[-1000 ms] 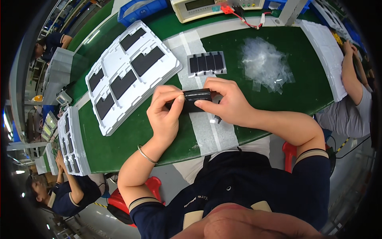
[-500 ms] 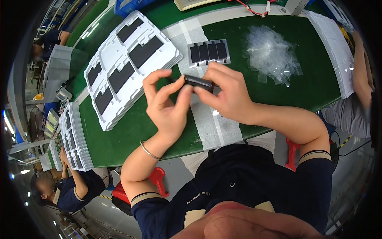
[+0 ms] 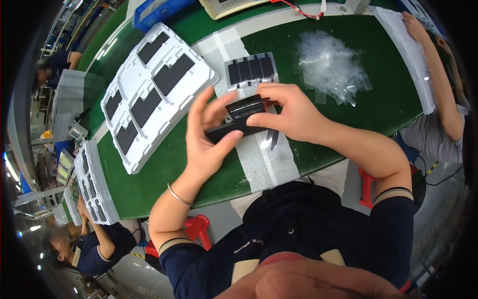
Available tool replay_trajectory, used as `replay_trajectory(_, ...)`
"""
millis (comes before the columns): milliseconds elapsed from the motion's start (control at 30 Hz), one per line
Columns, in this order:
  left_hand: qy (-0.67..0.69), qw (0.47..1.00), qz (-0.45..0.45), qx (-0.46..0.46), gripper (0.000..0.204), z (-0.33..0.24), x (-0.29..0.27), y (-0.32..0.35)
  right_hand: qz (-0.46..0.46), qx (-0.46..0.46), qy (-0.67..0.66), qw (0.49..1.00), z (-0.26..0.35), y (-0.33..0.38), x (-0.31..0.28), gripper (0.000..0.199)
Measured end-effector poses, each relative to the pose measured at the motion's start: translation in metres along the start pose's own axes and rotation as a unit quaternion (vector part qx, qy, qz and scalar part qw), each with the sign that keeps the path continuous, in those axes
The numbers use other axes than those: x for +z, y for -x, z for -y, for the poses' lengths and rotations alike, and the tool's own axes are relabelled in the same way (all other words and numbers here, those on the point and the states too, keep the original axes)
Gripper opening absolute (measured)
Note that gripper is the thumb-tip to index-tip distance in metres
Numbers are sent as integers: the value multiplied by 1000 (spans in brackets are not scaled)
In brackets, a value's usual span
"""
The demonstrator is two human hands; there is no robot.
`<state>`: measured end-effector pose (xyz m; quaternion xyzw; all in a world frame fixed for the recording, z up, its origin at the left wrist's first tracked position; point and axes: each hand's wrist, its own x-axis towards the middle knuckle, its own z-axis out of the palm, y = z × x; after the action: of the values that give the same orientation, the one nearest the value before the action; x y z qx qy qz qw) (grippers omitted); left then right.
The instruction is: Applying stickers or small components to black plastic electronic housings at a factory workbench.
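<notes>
Between my two hands is a flat black battery pack (image 3: 238,122), tilted, with a step in its outline and small print on its face. My left hand (image 3: 201,149) holds its left end, the thumb on the near edge; its other fingers are partly blurred. My right hand (image 3: 296,117) pinches the right side between thumb and fingers. A thin dark strip (image 3: 273,140) hangs below the right hand. Just beyond lies a clear sheet (image 3: 275,74) with several black strips (image 3: 253,70). Left of my hands, a stacked white tray (image 3: 130,74) carries flat black packs (image 3: 144,107).
A heap of clear film pieces (image 3: 331,67) lies at the right on the green table (image 3: 383,99). A pale taped strip (image 3: 269,167) crosses the table. Another tray stack (image 3: 92,184) stands at left, a blue bin (image 3: 162,12) at back. Co-workers sit on both sides.
The battery pack has turned from edge-on to show its broad face and is nearer to me. My left fingers have shifted around it. The view has moved slightly.
</notes>
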<state>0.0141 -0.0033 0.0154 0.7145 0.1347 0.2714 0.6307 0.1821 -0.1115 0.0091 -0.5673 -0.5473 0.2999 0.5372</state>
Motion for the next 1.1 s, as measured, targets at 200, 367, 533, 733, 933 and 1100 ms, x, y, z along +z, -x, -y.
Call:
replay_trajectory(200,110,992,-35,-54,61,8,5,7,-32,28,-137,990,0,0,-2,25)
replay_trajectory(367,62,997,-35,-36,58,7,3,10,-54,-4,-96,994,-1,-4,-11,14)
replay_trajectory(533,40,999,-1,-2,55,8,1,13,-47,5,-78,996,8,0,-15,6)
replay_trajectory(733,111,993,23,-15,55,10,4,15,-113,-67,-6,991,7,1,-7,5)
replay_trajectory(933,158,987,26,-32,64,6,13,14,-174,-115,48,977,2,-1,2,9)
replay_trajectory(1100,118,993,23,-11,64,9,15,17,-187,-241,236,923,2,-4,9,24)
